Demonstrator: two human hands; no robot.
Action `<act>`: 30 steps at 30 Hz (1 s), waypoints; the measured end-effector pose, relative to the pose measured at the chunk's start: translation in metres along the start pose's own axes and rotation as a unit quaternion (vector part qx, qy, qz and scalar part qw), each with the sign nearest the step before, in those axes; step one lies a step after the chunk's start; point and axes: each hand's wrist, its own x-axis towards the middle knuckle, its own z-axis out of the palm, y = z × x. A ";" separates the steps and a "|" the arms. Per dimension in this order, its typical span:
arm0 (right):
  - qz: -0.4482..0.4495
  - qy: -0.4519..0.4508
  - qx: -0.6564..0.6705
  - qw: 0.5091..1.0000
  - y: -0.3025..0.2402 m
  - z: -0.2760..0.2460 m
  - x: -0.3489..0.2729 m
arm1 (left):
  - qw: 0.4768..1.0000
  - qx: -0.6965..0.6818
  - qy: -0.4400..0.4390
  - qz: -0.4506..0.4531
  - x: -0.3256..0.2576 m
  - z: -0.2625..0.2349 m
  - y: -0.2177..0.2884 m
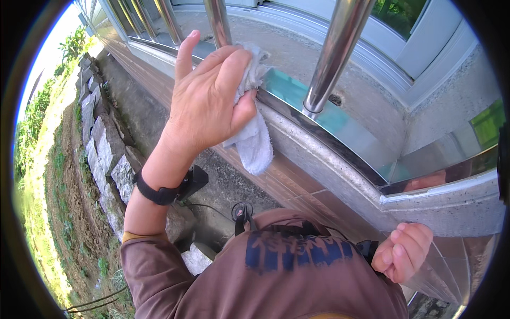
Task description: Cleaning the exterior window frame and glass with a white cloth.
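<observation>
My left hand [204,98], raised at the centre, grips a whitish cloth [256,141] between thumb and fingers. The cloth is bunched against the dark lower edge of a window grille, and its loose end hangs over the stone ledge [324,146]. My index finger and thumb bend over it, while another finger sticks up. Just beyond the hand stands a shiny metal bar [218,24]; a thicker bar [340,53] rises to its right. Low at the right, my right hand [405,252] is curled closed below the ledge, with nothing visible in it.
A greenish reflective strip [340,117] runs along the sill behind the ledge, before a white-framed window [425,48]. Brown tiles [308,194] cover the wall below. To the left lie a rough stone wall [101,143] and a planted slope [64,212].
</observation>
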 end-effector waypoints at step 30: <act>0.023 -0.002 -0.005 1.000 -0.006 0.001 0.002 | 0.962 -0.202 0.178 -0.037 -0.042 0.036 0.111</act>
